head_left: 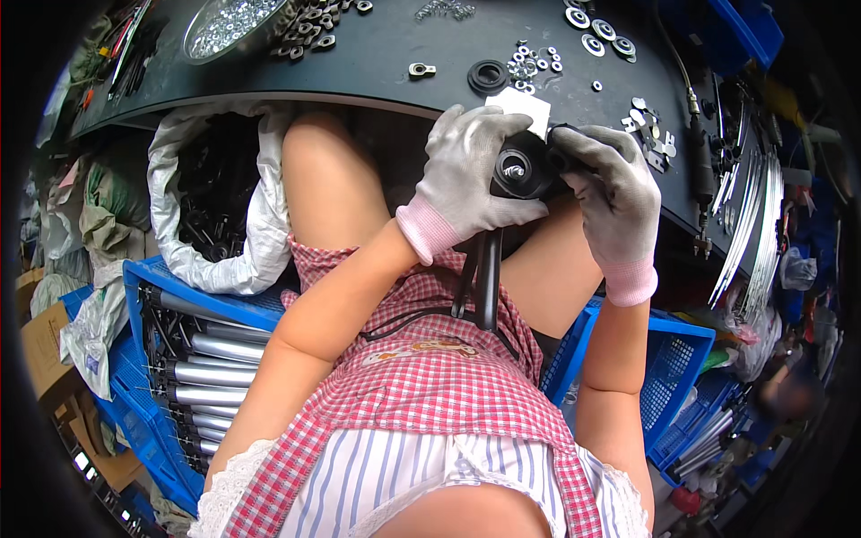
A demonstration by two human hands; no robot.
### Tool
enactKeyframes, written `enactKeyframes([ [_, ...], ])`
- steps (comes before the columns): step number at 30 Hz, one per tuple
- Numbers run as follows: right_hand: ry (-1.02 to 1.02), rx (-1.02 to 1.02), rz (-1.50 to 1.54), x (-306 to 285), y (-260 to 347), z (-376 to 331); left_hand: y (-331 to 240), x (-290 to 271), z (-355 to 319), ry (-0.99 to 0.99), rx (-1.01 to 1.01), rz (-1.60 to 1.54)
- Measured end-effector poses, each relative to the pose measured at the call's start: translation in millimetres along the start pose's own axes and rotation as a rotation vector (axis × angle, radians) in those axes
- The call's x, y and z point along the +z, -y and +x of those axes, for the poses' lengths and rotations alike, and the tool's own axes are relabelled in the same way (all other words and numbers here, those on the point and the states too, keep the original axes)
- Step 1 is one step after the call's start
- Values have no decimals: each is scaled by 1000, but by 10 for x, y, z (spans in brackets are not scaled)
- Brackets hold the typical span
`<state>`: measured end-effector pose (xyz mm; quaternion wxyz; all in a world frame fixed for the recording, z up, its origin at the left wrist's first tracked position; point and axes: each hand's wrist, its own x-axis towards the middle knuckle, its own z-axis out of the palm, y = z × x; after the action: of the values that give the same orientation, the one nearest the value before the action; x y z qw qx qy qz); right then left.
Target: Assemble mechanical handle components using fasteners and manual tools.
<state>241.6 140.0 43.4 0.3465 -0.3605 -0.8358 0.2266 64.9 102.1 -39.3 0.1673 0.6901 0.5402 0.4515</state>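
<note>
My left hand (pixel 466 175), in a grey glove with a pink cuff, wraps around a black round part (pixel 525 169) with a shiny metal centre. This part sits on top of a black tube (pixel 487 278) that runs down toward my lap. My right hand (pixel 610 193), gloved the same way, grips the right side of the same black part with its fingers curled over it. Both hands hold it just below the near edge of a dark worktable (pixel 377 63).
Nuts, washers, a black rubber ring (pixel 488 76) and a metal bowl of small parts (pixel 229 25) lie on the worktable. A blue crate of metal tubes (pixel 202 368) stands at my left, a white sack of black parts (pixel 211 202) beyond it, another blue crate (pixel 668 368) at my right.
</note>
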Motion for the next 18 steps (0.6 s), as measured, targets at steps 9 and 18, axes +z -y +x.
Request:
enactKeyframes([
  [9, 60, -220, -254, 183, 15, -24, 96, 150, -38, -200, 75, -43],
  [18, 180, -138, -98, 113, 65, -115, 104, 155, -51, -227, 80, -113],
])
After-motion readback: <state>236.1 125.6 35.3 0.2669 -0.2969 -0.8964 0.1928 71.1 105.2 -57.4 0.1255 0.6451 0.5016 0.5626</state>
